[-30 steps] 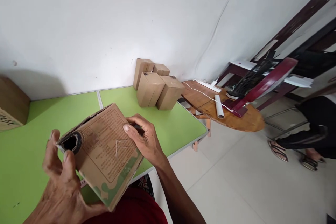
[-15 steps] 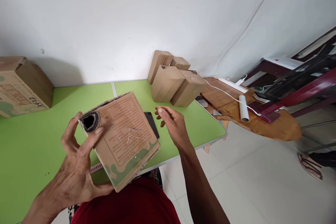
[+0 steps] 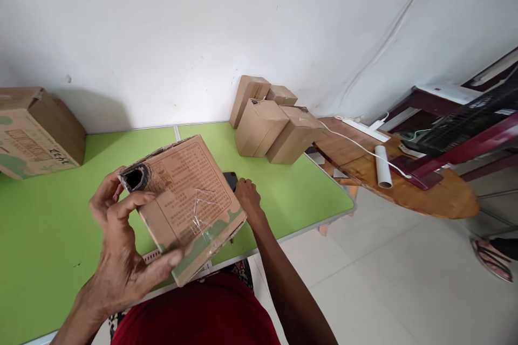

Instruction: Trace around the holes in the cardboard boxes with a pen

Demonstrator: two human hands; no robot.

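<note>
A printed cardboard box with green camouflage patches is tilted above the green table. It has a dark-edged hole in its upper left corner and clear tape on its face. My left hand is closed on the box's left side, fingers near the hole and thumb at the lower edge. Beside the box's right edge is my right hand, its fingers curled and partly hidden behind the box; what they hold, if anything, cannot be seen. A flat black object on the table shows between the box and that hand.
Several plain cardboard boxes stand at the back of the green table, against the wall. A larger printed carton is at the left. On the wooden table at right lie a white tube, a cable and a power strip.
My right hand has moved down and left to the box's right edge, its fingers curling. My left thumb has shifted up onto the box's lower edge. The box has risen slightly.
</note>
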